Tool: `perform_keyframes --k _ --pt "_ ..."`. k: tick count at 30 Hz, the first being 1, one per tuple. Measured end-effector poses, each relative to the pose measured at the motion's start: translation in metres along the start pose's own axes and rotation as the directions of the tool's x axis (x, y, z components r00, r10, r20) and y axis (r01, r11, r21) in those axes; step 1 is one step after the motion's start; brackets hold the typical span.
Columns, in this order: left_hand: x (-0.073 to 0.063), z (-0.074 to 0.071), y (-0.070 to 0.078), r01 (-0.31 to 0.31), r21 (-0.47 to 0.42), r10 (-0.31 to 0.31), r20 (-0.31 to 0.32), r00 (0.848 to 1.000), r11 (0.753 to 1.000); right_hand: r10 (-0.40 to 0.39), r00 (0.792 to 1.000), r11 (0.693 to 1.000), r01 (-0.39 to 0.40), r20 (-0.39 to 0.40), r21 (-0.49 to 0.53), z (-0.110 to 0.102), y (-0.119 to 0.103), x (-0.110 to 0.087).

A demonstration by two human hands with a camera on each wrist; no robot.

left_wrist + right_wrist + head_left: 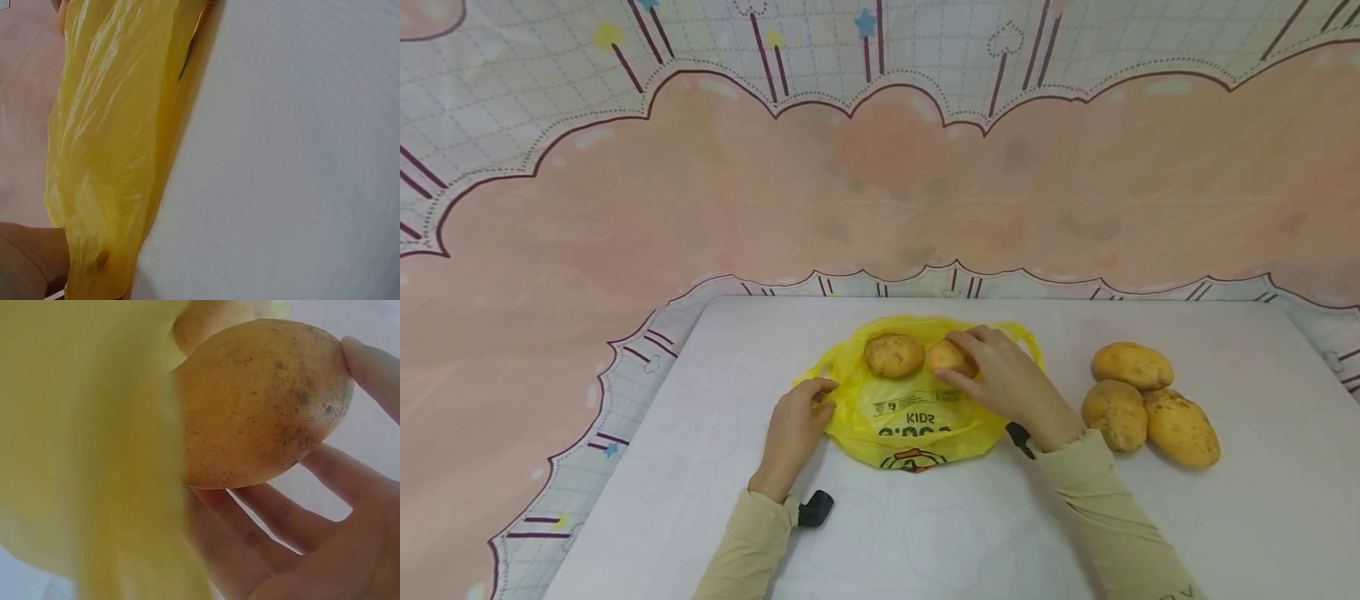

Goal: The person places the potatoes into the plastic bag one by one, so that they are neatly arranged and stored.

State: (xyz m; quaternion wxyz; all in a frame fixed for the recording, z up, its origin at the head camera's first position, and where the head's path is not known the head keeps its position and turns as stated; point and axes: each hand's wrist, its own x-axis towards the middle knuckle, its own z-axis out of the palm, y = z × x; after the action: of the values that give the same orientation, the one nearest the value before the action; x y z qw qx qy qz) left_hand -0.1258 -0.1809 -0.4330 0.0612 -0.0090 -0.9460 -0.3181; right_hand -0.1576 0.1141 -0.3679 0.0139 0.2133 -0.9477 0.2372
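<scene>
A yellow plastic bag with dark print lies spread on the table. One potato rests on it, toward its far side. My right hand grips a second potato just right of the first, thumb on one side and fingers on the other. In the right wrist view this potato shows dark specks, and yellow film blurs the left side. My left hand pinches the bag's left edge. Close up in the left wrist view, the bag's film covers part of that hand.
Three more potatoes sit grouped to the right of the bag: one at the back, one at front left and one at front right. The white table ends at a patterned cloth backdrop.
</scene>
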Motion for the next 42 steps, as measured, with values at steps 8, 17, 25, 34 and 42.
perform_keyframes --k 8,17,25,34,42 --pt "0.001 0.002 0.000 -0.015 -0.002 0.015 -0.005 1.000 1.000 0.027 1.000 0.999 -0.027 -0.006 0.020 0.007 0.005 0.004" --pt "0.001 0.002 -0.002 -0.002 0.010 0.002 -0.001 1.000 1.000 0.023 0.999 1.000 -0.022 -0.031 0.017 0.016 0.012 0.008" --pt "0.001 0.003 0.000 0.001 0.003 -0.001 0.000 1.000 1.000 0.022 0.999 1.000 -0.022 -0.029 -0.009 0.018 0.018 0.009" --pt "0.000 0.002 0.000 0.001 0.001 -0.001 0.000 1.000 1.000 0.038 0.998 0.999 -0.040 -0.047 -0.035 0.023 0.018 0.011" --pt "0.000 0.002 -0.001 -0.005 0.001 0.005 0.005 1.000 1.000 0.066 0.995 0.995 -0.071 -0.071 -0.073 0.026 0.013 0.014"
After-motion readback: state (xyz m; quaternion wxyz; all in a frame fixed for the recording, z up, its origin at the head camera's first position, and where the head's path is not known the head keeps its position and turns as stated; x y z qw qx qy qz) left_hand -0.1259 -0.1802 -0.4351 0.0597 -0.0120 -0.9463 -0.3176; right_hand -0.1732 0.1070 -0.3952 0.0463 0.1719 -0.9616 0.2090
